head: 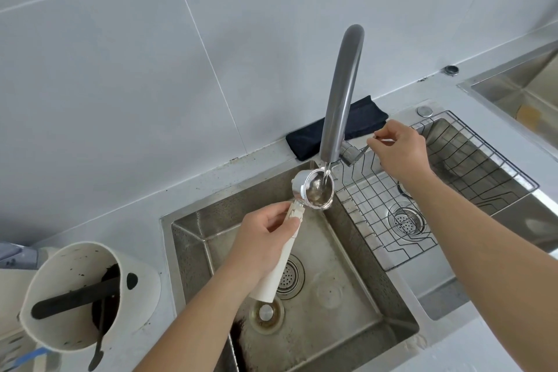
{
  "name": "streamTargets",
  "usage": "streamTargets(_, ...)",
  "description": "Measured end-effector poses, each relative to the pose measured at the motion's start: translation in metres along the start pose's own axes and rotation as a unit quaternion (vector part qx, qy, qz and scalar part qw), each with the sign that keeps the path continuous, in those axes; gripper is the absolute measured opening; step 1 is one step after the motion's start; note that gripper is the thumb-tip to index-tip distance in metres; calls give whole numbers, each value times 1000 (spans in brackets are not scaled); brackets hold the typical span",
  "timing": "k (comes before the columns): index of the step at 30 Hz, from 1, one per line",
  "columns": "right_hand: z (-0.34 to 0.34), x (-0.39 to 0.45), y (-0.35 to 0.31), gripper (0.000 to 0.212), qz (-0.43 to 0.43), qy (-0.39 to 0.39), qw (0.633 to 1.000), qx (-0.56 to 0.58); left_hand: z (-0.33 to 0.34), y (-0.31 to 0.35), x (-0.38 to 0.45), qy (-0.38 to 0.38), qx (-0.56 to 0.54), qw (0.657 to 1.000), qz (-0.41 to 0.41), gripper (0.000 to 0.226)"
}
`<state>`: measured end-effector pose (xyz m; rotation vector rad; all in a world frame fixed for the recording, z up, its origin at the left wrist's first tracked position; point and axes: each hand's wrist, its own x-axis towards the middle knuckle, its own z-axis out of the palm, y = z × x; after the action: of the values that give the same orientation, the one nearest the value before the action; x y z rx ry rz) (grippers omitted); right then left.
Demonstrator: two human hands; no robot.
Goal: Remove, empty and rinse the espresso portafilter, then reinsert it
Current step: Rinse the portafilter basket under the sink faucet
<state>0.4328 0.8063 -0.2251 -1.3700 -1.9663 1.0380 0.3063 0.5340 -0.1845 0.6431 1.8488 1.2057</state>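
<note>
Left hand (265,232) wraps its grip round the white handle; the portafilter (314,190) runs up and away from it, basket directly under the faucet (339,93) spout, catching water. Right hand (398,151) pinches the lever, right of the faucet.

The left hand (265,238) covers the middle of the portafilter (314,190) handle. The faucet (341,93) spout hides part of the dark cloth (359,118) at the far wall. The right hand (398,151) conceals most of the faucet lever (363,149). Dark residue, perhaps coffee grounds, sits blurred inside the knock box (87,296), whose far-left side the edge crops.
</note>
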Motion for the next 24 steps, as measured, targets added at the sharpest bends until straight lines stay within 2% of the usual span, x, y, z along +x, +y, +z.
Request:
streamTargets(9,1,0,1,16,3,7,1000,3,17,-6,10,-6,-60,998,-6,35)
streamTargets(14,1,0,2,14,-2,9,1000,2,26,-5,15,-26,-94,995,-37,23)
streamTargets(24,2,1,5,11,-8,14,1000,10,45,-1,20,-48,-180,978,-98,19)
